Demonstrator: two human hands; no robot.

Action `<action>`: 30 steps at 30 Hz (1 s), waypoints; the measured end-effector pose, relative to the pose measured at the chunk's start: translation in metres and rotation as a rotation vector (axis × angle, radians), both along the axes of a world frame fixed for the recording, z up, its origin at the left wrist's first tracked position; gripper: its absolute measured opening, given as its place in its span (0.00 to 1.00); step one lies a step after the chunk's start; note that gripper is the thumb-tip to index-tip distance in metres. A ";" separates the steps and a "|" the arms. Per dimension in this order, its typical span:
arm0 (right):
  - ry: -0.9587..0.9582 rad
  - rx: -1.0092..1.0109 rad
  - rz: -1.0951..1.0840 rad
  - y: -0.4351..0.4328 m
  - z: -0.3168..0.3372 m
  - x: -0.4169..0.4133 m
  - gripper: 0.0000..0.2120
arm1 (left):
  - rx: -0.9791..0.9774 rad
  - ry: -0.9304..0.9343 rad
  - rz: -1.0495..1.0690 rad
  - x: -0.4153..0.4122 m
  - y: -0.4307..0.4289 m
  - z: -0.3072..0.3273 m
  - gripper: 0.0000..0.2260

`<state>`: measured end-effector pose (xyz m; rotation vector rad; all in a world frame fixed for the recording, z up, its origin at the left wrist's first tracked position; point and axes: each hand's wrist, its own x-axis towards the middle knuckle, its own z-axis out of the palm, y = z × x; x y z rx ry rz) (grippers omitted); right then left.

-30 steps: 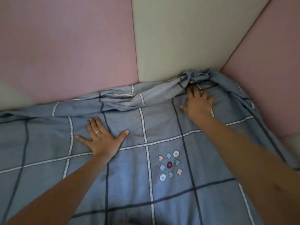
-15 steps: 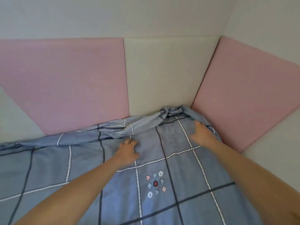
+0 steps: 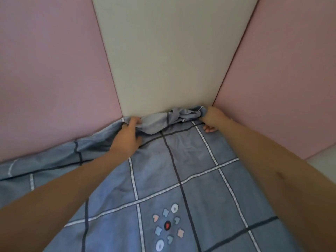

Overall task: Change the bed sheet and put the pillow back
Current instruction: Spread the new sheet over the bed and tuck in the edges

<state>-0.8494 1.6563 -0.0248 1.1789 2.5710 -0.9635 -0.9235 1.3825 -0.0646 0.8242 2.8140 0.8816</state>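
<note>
Both forearms reach forward and converge toward the far corner. The left hand (image 3: 127,137) lies knuckles-up with its fingers (image 3: 135,121) curled over the crumpled edge of the bed sheet (image 3: 181,170), gripping a fold where the cream wall panel (image 3: 163,60) meets the left pink wall panel (image 3: 51,79). The right hand (image 3: 213,118) is tucked into the corner against the right pink wall panel (image 3: 281,88). Its fingers are closed into the bunched cloth and its thumb (image 3: 210,128) presses on the sheet below.

The panels hem the sheet in on three sides, so open room lies only toward the camera. The sheet is blue-grey with a grid of white and dark lines and a ring of small shapes (image 3: 168,226) (hearts and flowers, it seems). It lies smooth near the camera and rumpled along the wall between the hands.
</note>
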 end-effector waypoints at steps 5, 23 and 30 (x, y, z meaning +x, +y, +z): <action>0.364 0.237 -0.198 0.008 0.010 -0.006 0.12 | 0.173 0.030 -0.126 0.001 -0.008 -0.005 0.06; 0.476 1.184 1.580 -0.055 -0.051 0.058 0.26 | -0.523 0.207 -0.278 0.054 -0.013 -0.007 0.33; -0.374 1.067 0.754 -0.039 -0.010 0.010 0.26 | -0.519 -0.013 -0.165 0.034 -0.011 -0.017 0.43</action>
